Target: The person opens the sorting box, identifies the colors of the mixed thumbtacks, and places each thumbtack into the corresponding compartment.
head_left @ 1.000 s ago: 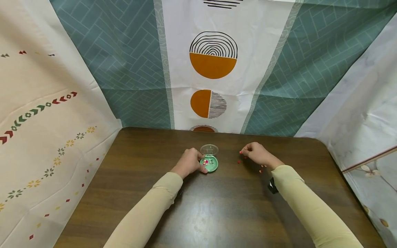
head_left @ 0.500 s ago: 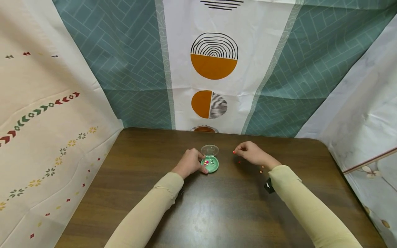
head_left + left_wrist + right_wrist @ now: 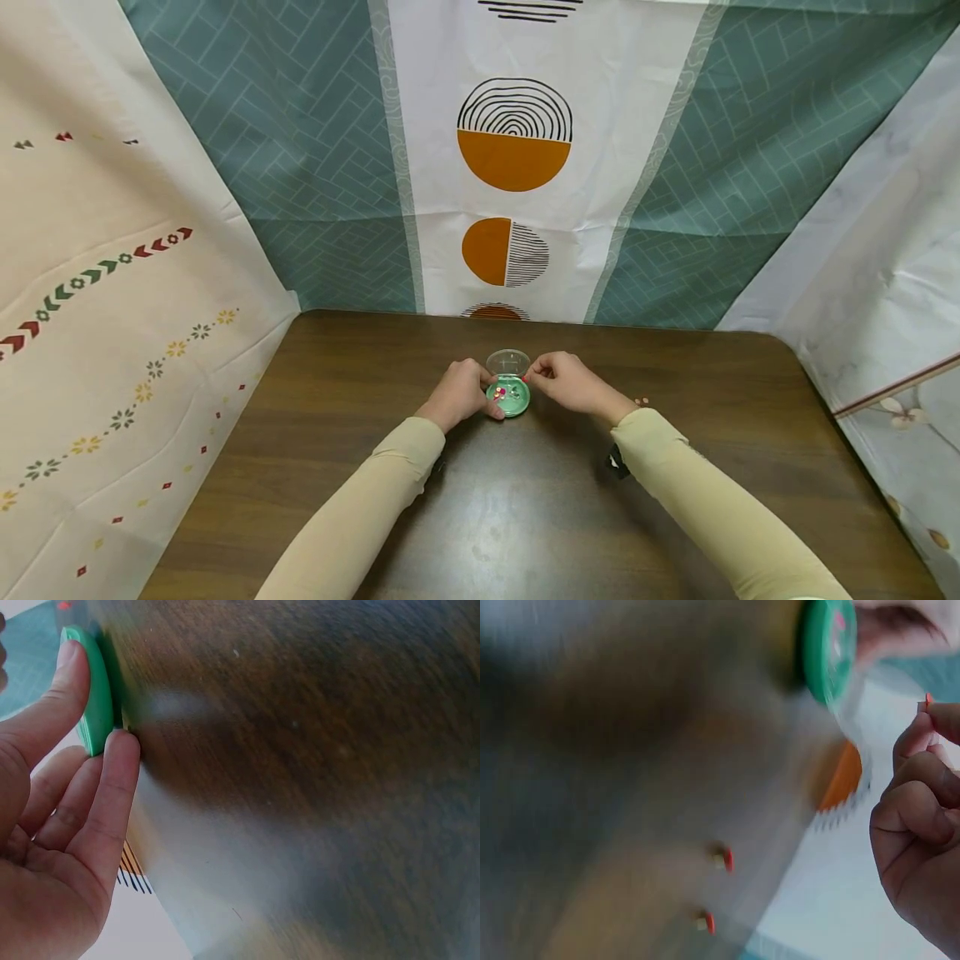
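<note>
A small round green case (image 3: pixel 517 408) stands with its clear hinged lid (image 3: pixel 507 361) raised. Several tiny pink, red and pale pieces (image 3: pixel 500 392) lie inside it. My left hand (image 3: pixel 462 393) grips the case from its left side; in the left wrist view the thumb and fingers bracket the green rim (image 3: pixel 96 705). Between thumb and fingertip, my right hand (image 3: pixel 570 383) pinches a small red piece (image 3: pixel 928 698) whose exact kind is too small to tell. That hand is at the case's right rim, near the hinge.
Small orange-looking pieces (image 3: pixel 641 402) lie on the brown wooden table (image 3: pixel 525 517) beside the right wrist. The right wrist view shows two blurred red pieces (image 3: pixel 730 859) on the tabletop. A patterned curtain (image 3: pixel 517 167) hangs behind the table's far edge.
My right hand has moved left from the loose pieces to the case, carrying the pinched red piece. My left hand keeps its grip in the same place.
</note>
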### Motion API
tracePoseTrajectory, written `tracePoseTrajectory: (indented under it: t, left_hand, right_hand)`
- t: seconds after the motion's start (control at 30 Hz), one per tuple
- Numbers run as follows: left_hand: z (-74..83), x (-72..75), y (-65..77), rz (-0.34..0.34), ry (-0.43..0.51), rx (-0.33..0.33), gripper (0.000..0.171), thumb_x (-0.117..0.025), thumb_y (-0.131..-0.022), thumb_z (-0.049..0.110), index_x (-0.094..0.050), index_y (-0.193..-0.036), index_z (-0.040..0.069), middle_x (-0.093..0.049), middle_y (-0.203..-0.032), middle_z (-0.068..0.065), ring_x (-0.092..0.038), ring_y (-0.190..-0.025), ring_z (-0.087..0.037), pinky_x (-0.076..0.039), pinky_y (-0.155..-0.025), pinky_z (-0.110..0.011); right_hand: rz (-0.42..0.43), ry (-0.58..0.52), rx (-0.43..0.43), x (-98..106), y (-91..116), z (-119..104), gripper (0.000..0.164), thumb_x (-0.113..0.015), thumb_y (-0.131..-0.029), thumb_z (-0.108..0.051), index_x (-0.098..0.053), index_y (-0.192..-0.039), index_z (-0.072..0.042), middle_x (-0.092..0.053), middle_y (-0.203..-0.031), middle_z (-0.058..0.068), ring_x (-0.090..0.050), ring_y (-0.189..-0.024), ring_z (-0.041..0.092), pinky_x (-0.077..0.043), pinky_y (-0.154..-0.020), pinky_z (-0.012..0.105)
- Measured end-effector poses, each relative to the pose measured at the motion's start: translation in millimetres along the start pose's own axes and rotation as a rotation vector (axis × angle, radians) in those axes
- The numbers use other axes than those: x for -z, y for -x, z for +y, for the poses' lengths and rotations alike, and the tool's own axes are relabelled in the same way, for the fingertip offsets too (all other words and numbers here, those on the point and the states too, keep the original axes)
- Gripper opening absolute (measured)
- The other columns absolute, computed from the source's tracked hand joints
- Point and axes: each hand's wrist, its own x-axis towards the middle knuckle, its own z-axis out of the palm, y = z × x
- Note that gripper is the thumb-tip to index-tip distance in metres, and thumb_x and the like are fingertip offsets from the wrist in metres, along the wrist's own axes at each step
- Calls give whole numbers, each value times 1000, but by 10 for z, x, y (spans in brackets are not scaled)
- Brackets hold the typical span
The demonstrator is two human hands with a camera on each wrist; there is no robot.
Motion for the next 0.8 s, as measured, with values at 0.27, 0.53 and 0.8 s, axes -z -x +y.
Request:
tracePoseTrajectory:
  t: [0.27,0.53,0.8]
  left_hand:
    - [-22,-2,6,-4,4,24,63,-88,-52,36,-70,-106,9,-65,-103,3,-57,-95,-11,-44,-76,-22]
    - [-25,-13,-21,-18,10,15,63,-88,-53,38,-70,-107,11,-65,-104,4,-57,-97,-11,-45,-75,-22]
    - [-37,-24,-18,-5,-4,30,63,-88,-49,39,-71,-104,14,-66,-100,5,-57,-94,-10,-45,-74,-22]
  right_hand:
    - [-20,23,5,-251,-52,-82,16,-56,-94,-19,-65,-90,-6,-60,-79,0,-49,-65,12,-43,-58,27]
    - [-20,52,-6,-258,-56,-83,16,-56,-94,-19,-65,-89,-7,-58,-77,-2,-48,-63,12,-42,-56,26]
    - [-96,95,20,-328,-59,-86,12,-56,-93,-21,-63,-86,-13,-55,-68,-5,-44,-54,9,-38,-51,24]
